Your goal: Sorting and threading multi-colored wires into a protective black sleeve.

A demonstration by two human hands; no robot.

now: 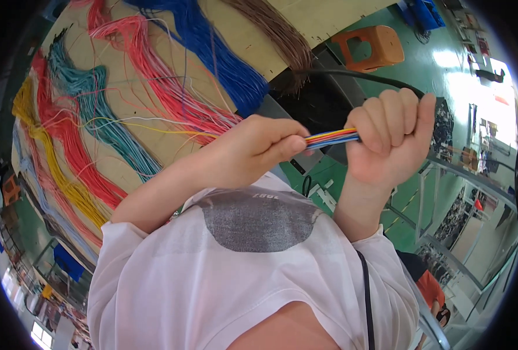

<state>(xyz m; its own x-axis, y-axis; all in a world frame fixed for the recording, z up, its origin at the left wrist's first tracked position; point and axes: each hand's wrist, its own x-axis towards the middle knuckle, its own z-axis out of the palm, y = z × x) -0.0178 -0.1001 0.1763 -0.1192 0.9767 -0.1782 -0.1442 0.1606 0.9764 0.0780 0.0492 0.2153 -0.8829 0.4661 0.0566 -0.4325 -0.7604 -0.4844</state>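
If you pull, strands [193,132] trailing over the tabletop [323,23] could snag, while your left hand [270,143] pinches the multicoloured wire bundle [332,138] spanning to your right hand [389,137], fisted around it, whose wires could slip if either grip slackens.

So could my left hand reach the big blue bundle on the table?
Probably yes: the big blue bundle appears close by with nothing visibly between, though your left hand is gripping multicoloured wires.

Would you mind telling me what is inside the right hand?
Yellow, red and blue wires run to the right hand; whatever lies inside its curled grip is covered.
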